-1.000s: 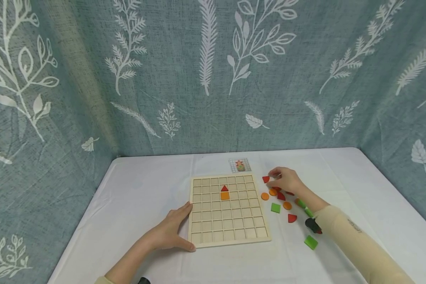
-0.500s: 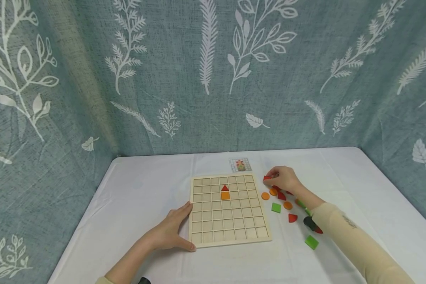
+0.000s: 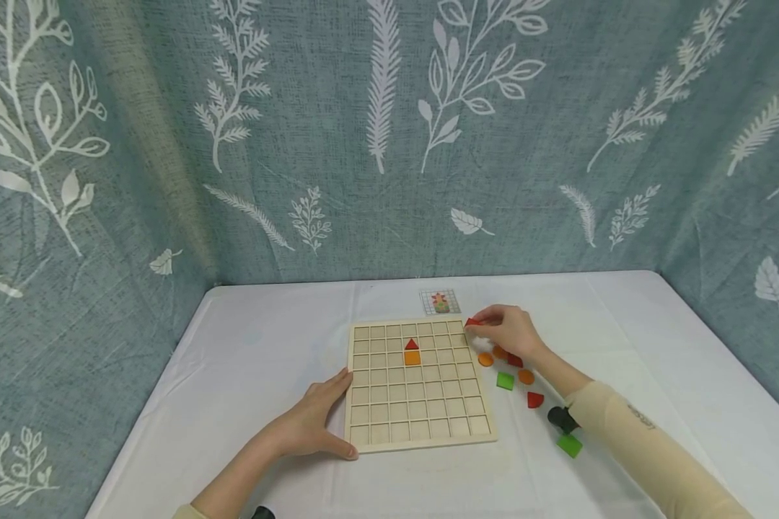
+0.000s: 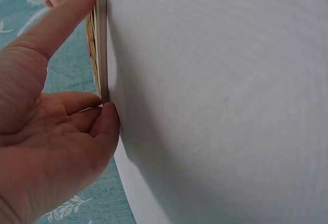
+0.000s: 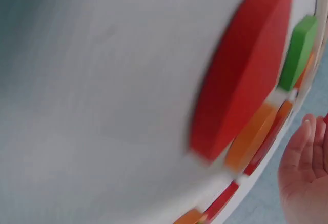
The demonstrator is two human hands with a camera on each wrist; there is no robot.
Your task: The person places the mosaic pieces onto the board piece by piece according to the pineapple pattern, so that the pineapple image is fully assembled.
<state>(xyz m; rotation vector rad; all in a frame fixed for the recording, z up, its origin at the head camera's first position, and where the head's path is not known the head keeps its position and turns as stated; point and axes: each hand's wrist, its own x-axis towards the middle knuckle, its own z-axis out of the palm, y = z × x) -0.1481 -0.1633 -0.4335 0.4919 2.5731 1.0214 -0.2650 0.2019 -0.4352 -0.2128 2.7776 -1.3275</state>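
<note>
A pale wooden grid board (image 3: 422,412) lies on the table, with a red triangle tile (image 3: 412,344) directly above an orange square tile (image 3: 412,357) in its cells. My left hand (image 3: 311,418) rests against the board's left edge, thumb at the near corner; in the left wrist view its fingertips (image 4: 108,112) touch the wooden side. Just off the board's far right corner, my right hand (image 3: 509,331) pinches a red quarter-circle tile (image 3: 472,322) between thumb and fingers. In the right wrist view only a sliver of that tile shows beside the hand (image 5: 305,183).
Right of the board lie orange discs (image 3: 485,359), a green square tile (image 3: 505,380), another red quarter-circle tile (image 3: 535,400) and a second green square (image 3: 569,445). Behind the board is a picture card (image 3: 440,301). The right forearm covers some tiles. A patterned curtain (image 3: 376,216) surrounds the table.
My right hand has taken hold of the red quarter-circle tile and carried it left to the board's far right corner. The left hand and the board have stayed in place.
</note>
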